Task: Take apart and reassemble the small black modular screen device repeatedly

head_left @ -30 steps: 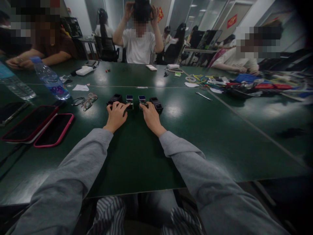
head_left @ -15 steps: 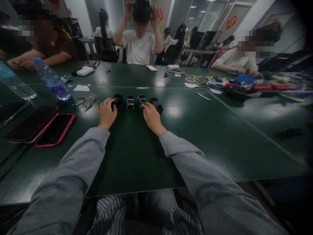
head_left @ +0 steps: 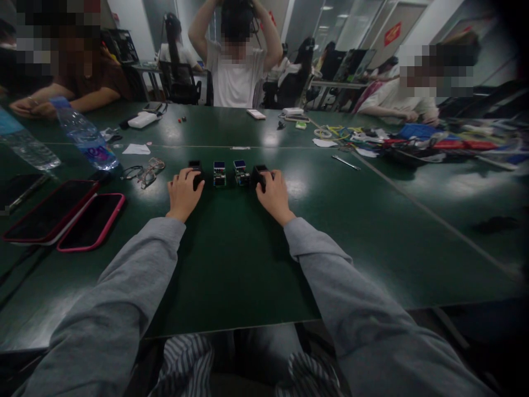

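Black cases (head_left: 258, 173), boards (head_left: 219, 173) between, eyeglasses (head_left: 149, 174) nearby

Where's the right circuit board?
Head view, left of centre: the right board sits on the table between the left board and the black box at the right hand.

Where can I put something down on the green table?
Bare table shows between the grey sleeves, from the circuit boards to the near edge. Another patch lies right of the right hand, nearer than the metal tool. It's crowded left, with phones, bottles and glasses, and far right, with cables.
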`<state>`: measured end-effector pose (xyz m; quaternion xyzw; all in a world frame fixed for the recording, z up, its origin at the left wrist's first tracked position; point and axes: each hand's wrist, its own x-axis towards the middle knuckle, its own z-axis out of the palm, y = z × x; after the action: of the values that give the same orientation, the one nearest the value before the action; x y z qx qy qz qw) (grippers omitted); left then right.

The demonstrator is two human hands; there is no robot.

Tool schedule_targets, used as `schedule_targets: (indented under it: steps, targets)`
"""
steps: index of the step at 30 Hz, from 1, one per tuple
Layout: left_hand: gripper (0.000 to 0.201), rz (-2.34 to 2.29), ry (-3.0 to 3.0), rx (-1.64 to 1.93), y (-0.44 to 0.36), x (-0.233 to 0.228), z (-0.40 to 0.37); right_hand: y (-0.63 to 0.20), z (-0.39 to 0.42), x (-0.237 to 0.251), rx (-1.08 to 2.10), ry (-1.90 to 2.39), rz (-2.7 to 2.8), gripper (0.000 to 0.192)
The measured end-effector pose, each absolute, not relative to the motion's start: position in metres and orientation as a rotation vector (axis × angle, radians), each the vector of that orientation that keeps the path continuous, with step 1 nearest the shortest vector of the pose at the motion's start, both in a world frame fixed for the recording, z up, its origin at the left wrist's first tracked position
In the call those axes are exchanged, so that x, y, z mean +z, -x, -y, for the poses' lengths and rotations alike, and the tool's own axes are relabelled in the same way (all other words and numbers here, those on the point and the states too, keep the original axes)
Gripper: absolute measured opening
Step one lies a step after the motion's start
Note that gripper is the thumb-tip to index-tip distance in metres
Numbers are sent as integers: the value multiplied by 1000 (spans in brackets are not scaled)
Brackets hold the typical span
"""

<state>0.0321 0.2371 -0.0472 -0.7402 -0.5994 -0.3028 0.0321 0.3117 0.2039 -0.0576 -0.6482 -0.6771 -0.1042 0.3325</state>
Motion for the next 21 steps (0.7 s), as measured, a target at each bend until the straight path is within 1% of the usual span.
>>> schedule_targets:
  steps: [7,10,13,16,18,21]
  targets:
    - [35,1741,2334,-943,-31,-50,-240,-317,-218,-70,-124,1595,1820,45]
    - [37,1692,2361,-933,-31,-50,-240,-316,-221,-72,-113,1563,1828,49]
    - [38,1693,2360,-926,-32,-50,-240,-314,-220,-70,-177,1535,1754,44]
    - [36,1702,2341,-949,-33,-50,-240,-311,-217,-65,-238,1497,1672,34]
    - [36,1686,2339,-972,-34,-49,-239,-310,-215,-61,-241,1494,1659,30]
    - [38,1612,2390,-962,-36,-48,-237,-309,-214,-59,-219,1499,1687,28]
